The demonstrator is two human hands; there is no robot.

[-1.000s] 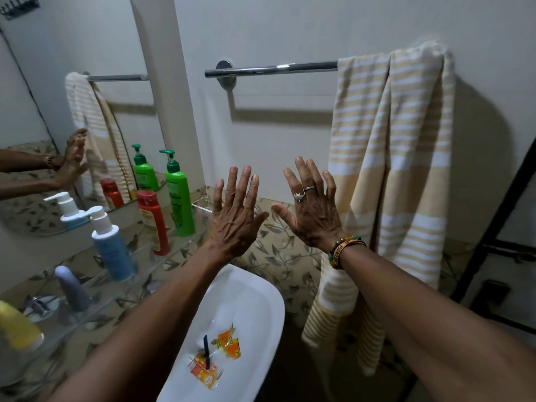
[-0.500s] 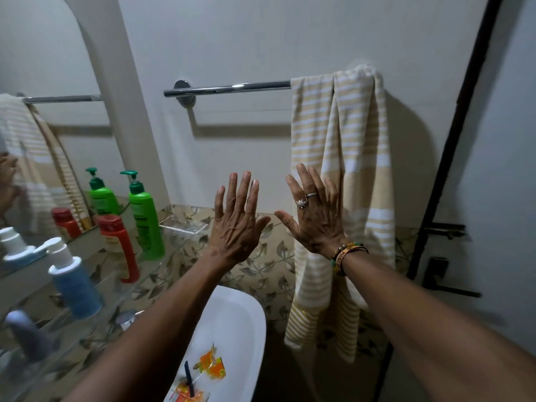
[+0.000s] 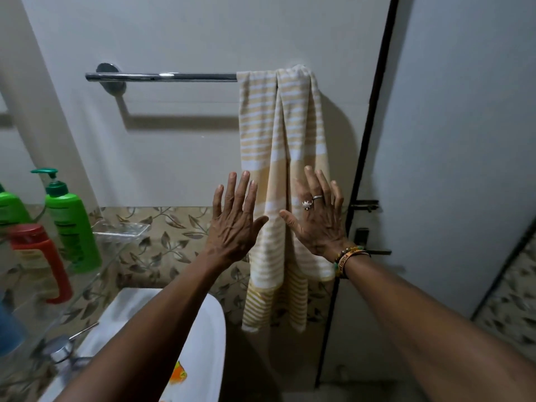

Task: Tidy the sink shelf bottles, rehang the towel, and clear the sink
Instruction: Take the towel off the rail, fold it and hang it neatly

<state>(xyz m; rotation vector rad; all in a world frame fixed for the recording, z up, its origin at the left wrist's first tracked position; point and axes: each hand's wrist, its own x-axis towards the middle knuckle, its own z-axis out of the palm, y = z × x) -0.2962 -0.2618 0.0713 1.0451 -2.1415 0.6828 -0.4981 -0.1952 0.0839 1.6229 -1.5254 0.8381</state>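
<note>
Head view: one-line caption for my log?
Left hand and right hand held open before the striped towel bunched on the rail; orange wrapper in the sink.

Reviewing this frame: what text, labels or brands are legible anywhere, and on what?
No text reads clearly.
Green pump bottle: label print blurred.
Red bottle: label blurred.
Bracelet on the right wrist: lettering too small to read.

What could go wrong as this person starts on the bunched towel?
The towel hangs bunched over the right end of the bar; a sideways tug could slide it off. The left arm reaches past the red bottle on the glass shelf; a swing might knock it.
</note>
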